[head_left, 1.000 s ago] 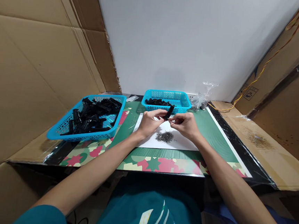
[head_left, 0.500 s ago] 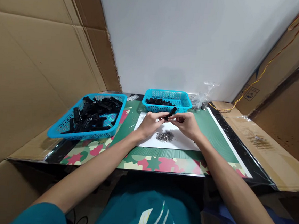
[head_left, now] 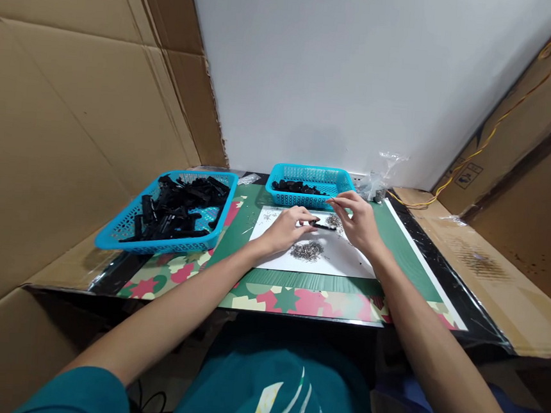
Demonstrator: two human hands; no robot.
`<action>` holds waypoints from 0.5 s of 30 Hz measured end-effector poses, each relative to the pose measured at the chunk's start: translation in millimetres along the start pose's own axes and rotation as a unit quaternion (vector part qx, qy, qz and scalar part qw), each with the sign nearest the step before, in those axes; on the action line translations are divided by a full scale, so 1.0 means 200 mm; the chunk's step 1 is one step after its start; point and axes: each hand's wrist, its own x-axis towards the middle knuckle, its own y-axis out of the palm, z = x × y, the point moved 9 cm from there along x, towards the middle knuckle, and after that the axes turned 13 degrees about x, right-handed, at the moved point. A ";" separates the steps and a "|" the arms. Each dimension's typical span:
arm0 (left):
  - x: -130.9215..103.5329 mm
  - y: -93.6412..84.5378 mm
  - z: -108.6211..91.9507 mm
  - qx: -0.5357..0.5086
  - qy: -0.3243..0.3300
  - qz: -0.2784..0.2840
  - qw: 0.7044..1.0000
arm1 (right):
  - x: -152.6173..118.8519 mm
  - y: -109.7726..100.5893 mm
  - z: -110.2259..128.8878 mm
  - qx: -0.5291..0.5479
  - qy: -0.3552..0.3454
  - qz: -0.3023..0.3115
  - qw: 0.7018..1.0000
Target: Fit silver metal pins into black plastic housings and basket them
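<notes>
My left hand (head_left: 285, 230) pinches one end of a slim black plastic part (head_left: 324, 227), which lies nearly level above the white sheet (head_left: 270, 262). To its right my right hand (head_left: 360, 221) is raised, thumb and forefinger pressed together. Whatever sits between those fingertips is too small to make out. Below the part, a pile of small metal pins or screws (head_left: 307, 251) rests on the sheet. A second pile of small metal pieces (head_left: 335, 221) shows between the hands, partly hidden by the right one.
At the left stands a large blue basket (head_left: 170, 247) of black plastic parts. A smaller blue basket (head_left: 291, 199) with small black pieces is at the back. Clear plastic bags (head_left: 374, 184) lie beside it. Cardboard walls (head_left: 74, 86) flank the table.
The black part has tipped from upright to nearly level in my left hand. My right hand has let go of it and moved up and right. The view has shifted slightly.
</notes>
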 end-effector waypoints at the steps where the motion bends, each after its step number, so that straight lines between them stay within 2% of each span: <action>1: 0.00 0.00 0.00 -0.001 0.001 -0.004 1.000 | 0.00 0.01 0.01 -0.010 -0.010 0.000 1.000; 4: -0.01 0.00 0.02 -0.003 -0.010 -0.016 1.000 | -0.01 0.03 0.02 -0.018 -0.016 -0.003 1.000; 7: -0.02 0.01 0.04 -0.003 -0.027 -0.017 0.999 | -0.02 0.05 0.03 0.020 0.004 -0.022 1.000; 13: -0.02 0.03 0.03 0.035 -0.013 -0.006 0.999 | -0.05 0.10 -0.07 0.161 0.119 -0.048 0.978; 15: -0.02 0.03 0.01 0.049 -0.002 -0.002 0.999 | -0.05 0.11 -0.10 0.173 0.136 -0.053 0.974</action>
